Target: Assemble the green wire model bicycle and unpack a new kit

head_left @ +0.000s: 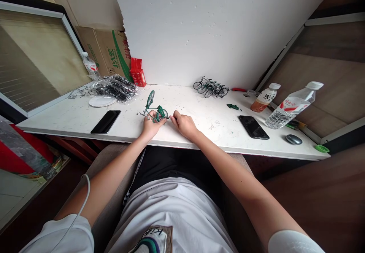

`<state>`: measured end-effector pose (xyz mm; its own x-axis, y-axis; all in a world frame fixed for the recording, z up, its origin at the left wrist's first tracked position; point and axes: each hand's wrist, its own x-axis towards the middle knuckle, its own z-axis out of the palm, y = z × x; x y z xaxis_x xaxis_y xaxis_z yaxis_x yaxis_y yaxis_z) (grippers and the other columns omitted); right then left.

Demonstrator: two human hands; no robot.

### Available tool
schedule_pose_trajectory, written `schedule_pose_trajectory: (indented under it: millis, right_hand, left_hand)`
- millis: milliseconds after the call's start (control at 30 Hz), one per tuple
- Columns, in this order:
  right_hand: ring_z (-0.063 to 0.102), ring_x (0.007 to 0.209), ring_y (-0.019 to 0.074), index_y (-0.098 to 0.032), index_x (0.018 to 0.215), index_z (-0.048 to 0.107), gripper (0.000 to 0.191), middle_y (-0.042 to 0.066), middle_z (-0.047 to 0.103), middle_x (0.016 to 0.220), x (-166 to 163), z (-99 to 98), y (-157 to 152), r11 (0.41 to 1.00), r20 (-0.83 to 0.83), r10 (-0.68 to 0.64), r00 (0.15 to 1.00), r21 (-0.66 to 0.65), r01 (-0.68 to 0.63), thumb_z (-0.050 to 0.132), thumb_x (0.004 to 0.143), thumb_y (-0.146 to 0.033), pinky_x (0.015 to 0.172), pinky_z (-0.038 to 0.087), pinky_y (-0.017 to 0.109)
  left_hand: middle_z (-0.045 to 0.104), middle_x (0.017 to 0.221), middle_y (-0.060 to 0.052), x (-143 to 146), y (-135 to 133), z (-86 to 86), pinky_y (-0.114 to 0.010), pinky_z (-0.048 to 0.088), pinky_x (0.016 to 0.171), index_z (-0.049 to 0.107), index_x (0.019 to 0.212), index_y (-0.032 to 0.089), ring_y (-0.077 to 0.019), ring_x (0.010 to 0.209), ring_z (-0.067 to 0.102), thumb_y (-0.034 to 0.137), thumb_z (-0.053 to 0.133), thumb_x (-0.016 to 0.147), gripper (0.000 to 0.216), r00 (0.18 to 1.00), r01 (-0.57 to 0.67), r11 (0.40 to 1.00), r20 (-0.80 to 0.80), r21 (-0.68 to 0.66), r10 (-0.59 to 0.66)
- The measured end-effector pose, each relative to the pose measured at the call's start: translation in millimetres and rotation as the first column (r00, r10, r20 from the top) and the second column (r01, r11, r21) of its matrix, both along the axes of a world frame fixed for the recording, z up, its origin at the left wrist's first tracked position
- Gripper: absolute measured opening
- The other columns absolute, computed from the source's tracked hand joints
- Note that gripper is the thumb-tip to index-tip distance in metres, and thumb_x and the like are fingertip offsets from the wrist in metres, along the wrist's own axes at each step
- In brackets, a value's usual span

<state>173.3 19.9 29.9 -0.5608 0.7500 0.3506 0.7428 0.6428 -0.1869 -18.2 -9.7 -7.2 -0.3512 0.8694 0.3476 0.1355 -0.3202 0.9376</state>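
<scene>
I note model bicycle (154, 110) at bench (199, 108) centre, near front edge. Left hand (150, 125) under it, right hand (184, 124) touching its right end. Phone (105, 121) left of hands, disc (102, 101) and parts bag (116, 87) behind that phone. Second phone (253, 127) right of hands, two bottles (291, 107) further right, mouse (293, 139) near right front corner. Row of small bicycles (211, 86) at back, against upright board (213, 32).

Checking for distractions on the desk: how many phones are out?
2. The left phone lies flat left of the left hand; the right phone lies right of the right hand, beside the water bottle. None seems hidden.
</scene>
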Motion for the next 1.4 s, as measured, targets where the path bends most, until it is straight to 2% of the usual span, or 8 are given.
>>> schedule_pose_trajectory:
  millis: [133,233,367,733,900,1033,1267,1400]
  right_hand:
    - [0.074,0.081,0.0253,-0.021,0.121,0.055,0.029,0.008,0.08,0.095,1,-1.4,-1,0.999,-0.085,0.032,0.996,-0.025,-0.034,0.037,0.12,-0.044,0.068,0.037,0.031]
    - [0.074,0.084,0.0249,-0.021,0.125,0.05,0.024,0.008,0.08,0.101,3,-5.7,1,0.992,-0.186,0.113,0.976,-0.029,-0.12,0.044,0.117,-0.042,0.07,0.041,0.031]
    - [0.074,0.089,0.0233,-0.023,0.119,0.049,0.015,0.009,0.079,0.112,5,-11.5,8,0.976,-0.246,0.208,0.947,-0.017,-0.219,0.045,0.117,-0.037,0.071,0.043,0.03]
    - [0.076,0.084,0.0243,-0.019,0.124,0.055,0.028,0.009,0.082,0.102,3,-4.2,1,0.994,-0.001,0.087,0.996,0.063,-0.086,0.042,0.121,-0.043,0.066,0.034,0.03]
    - [0.075,0.084,0.0232,-0.018,0.123,0.061,0.035,0.009,0.082,0.101,3,-0.7,0,0.995,-0.002,0.05,0.999,0.083,-0.049,0.041,0.121,-0.047,0.065,0.032,0.03]
    - [0.075,0.088,0.0221,-0.02,0.12,0.068,0.039,0.01,0.082,0.105,5,0.6,1,0.99,-0.019,0.076,0.997,0.122,-0.073,0.042,0.12,-0.048,0.069,0.035,0.03]
    - [0.074,0.096,0.0241,-0.017,0.135,0.067,0.035,0.013,0.082,0.108,5,2.8,-3,0.979,0.101,0.127,0.987,0.147,-0.141,0.039,0.121,-0.032,0.072,0.037,0.031]
    - [0.074,0.093,0.0246,-0.016,0.129,0.069,0.034,0.013,0.082,0.105,6,9.2,-4,0.976,0.111,0.153,0.982,0.141,-0.168,0.038,0.121,-0.03,0.071,0.035,0.032]
  left_hand:
    - [0.07,0.085,0.0,2,0,0.5,-0.031,0.049,0.076,0.056,0.083,0.023,-0.017,0.075,0.064,0.036,0.092,0.067,0.041,1.0,0.007,1.0,0.023,0.014,-0.008]
    - [0.07,0.087,-0.001,2,0,0.8,-0.031,0.05,0.077,0.058,0.085,0.023,-0.0173,0.077,0.065,0.035,0.092,0.067,0.041,0.998,0.007,1.0,0.055,0.017,-0.008]
    - [0.071,0.088,-0.001,1,0,0.8,-0.031,0.051,0.078,0.058,0.085,0.023,-0.0177,0.079,0.067,0.033,0.093,0.066,0.042,0.996,0.014,1.0,0.091,0.014,-0.016]
    - [0.07,0.083,0.0,1,-1,1.4,-0.03,0.048,0.074,0.058,0.082,0.023,-0.0171,0.075,0.063,0.034,0.093,0.068,0.04,1.0,0.002,1.0,0.019,0.019,-0.002]
    - [0.071,0.087,-0.001,0,0,-0.7,-0.031,0.05,0.077,0.058,0.086,0.023,-0.0182,0.08,0.066,0.036,0.092,0.07,0.039,1.0,-0.003,0.999,-0.002,0.042,0.003]
    - [0.07,0.088,-0.001,0,2,-3.5,-0.031,0.051,0.079,0.057,0.087,0.024,-0.0186,0.081,0.067,0.036,0.09,0.072,0.038,0.999,-0.047,0.997,-0.021,0.064,0.049]
    - [0.069,0.09,-0.002,4,-1,-0.2,-0.031,0.05,0.077,0.057,0.09,0.024,-0.0184,0.081,0.067,0.038,0.088,0.075,0.037,0.996,-0.082,0.993,-0.029,0.089,0.085]
    - [0.07,0.09,-0.002,6,-7,5.7,-0.032,0.051,0.078,0.058,0.091,0.024,-0.0196,0.083,0.069,0.039,0.088,0.078,0.036,0.995,-0.083,0.988,-0.052,0.133,0.09]
